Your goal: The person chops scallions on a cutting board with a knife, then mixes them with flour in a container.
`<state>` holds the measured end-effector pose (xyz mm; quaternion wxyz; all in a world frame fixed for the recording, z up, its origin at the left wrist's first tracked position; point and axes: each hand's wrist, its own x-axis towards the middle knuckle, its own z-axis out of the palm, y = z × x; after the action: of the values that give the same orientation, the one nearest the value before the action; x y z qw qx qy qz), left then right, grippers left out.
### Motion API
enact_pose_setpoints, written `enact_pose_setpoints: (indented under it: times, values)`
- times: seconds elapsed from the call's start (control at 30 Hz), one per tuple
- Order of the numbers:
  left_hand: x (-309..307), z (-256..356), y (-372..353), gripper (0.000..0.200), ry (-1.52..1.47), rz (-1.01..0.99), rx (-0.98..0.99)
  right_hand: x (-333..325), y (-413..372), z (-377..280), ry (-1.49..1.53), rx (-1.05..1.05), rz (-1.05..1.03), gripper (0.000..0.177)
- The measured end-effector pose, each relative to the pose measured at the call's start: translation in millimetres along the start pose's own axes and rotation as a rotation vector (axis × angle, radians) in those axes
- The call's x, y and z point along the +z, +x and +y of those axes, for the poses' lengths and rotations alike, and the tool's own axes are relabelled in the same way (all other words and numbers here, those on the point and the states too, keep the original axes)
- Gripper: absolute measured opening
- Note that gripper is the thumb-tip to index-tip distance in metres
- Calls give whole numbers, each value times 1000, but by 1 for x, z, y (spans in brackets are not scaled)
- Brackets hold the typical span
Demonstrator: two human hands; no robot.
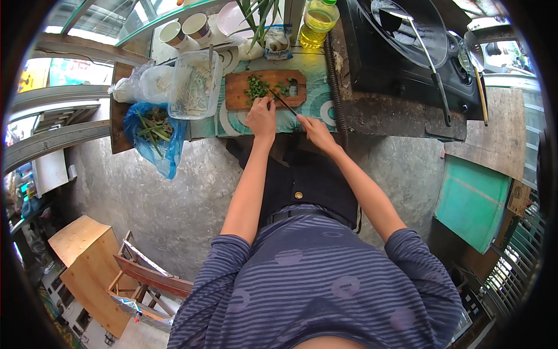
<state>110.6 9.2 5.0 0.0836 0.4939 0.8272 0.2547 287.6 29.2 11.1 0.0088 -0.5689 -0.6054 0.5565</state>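
A wooden cutting board (235, 93) lies on the patterned table cover, with a pile of chopped green leaves (256, 87) on it and more green bits toward its right end. My right hand (317, 132) is closed around the handle of a knife (285, 103). The blade slants up and left across the board, its tip beside the chopped greens. At the board's near edge, my left hand (261, 118) has its fingers drawn together close to the knife tip. Whatever they pinch, if anything, is too small to make out.
Left of the board stands a clear plastic container (195, 87) with a utensil in it. A blue plastic bag (154, 136) of green stalks hangs at the table edge. Behind are cups (196, 26) and an oil bottle (318, 26). A stove (401, 81) with a pan sits right.
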Motion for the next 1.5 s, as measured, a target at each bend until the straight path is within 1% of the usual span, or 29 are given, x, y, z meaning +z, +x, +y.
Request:
enact_pose_setpoints:
  times: [0.17,0.27,0.4,0.5,0.6,0.7,0.8,0.9,1.07,1.17,1.27,1.4,1.5]
  values:
    - [1,-2,0,12,-4,-22,-15,-2,-16,5,-43,-16,33,61]
    - [-4,2,0,12,-16,-45,-56,-1,-20,3,-88,-33,67,60]
    - [-1,-1,0,12,-20,-12,-20,0,-27,-13,-173,-46,133,57]
    - [-2,-1,-2,12,-15,-15,-13,5,-19,-10,-290,-131,209,55]
    - [-3,0,-2,12,-4,-27,-23,9,-12,-11,-255,-116,205,58]
    - [-2,1,0,11,7,-24,-31,7,-16,-10,-80,-37,126,61]
    - [-2,0,0,11,32,-35,-44,5,-26,-10,-122,24,71,61]
    - [-3,1,-1,12,33,-41,-42,7,-30,-9,-148,-10,107,62]
    - [-3,-2,-1,13,15,-63,-28,7,-26,-8,-127,15,73,64]
    - [0,-9,-2,13,-17,-49,34,10,-22,-3,-101,27,65,64]
    - [-3,-9,-2,13,-16,-46,17,13,-22,-5,-60,31,46,65]
    - [-11,-4,1,11,-17,-90,-79,13,-24,-9,-52,40,32,65]
    - [-12,-3,2,11,2,-111,-103,17,-22,-10,-140,-14,89,63]
